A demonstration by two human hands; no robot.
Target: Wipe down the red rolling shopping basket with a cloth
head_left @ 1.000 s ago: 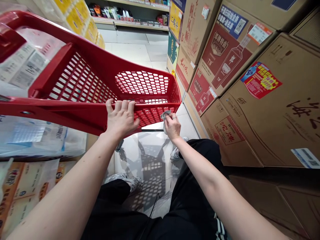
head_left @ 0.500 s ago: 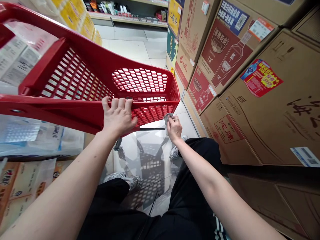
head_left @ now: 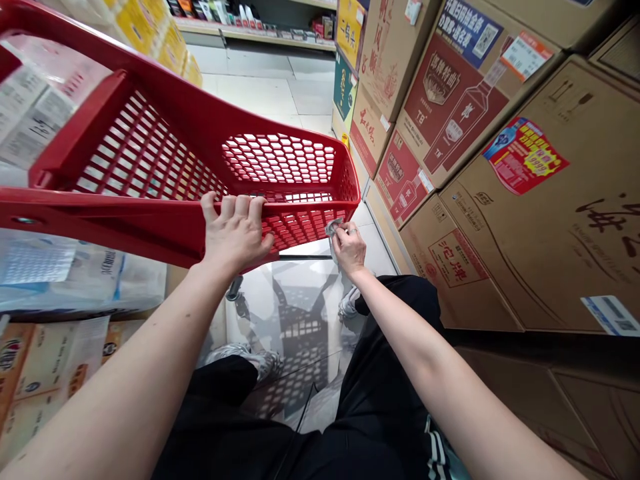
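While the left hand (head_left: 236,233) curls its fingers closed over the rim of a red plastic shopping basket (head_left: 100,220), the right hand (head_left: 349,249) pinches a small crumpled grey item (head_left: 334,227) between thumb and fingers, just beside the basket. Stacked cardboard liquor cartons (head_left: 460,133) line the right of the aisle, along a tiled floor (head_left: 260,93).

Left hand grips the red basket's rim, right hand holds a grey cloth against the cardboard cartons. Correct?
No: the head view shows the right hand holding the grey cloth at the red basket's corner, not the cartons. The left hand grips as stated.
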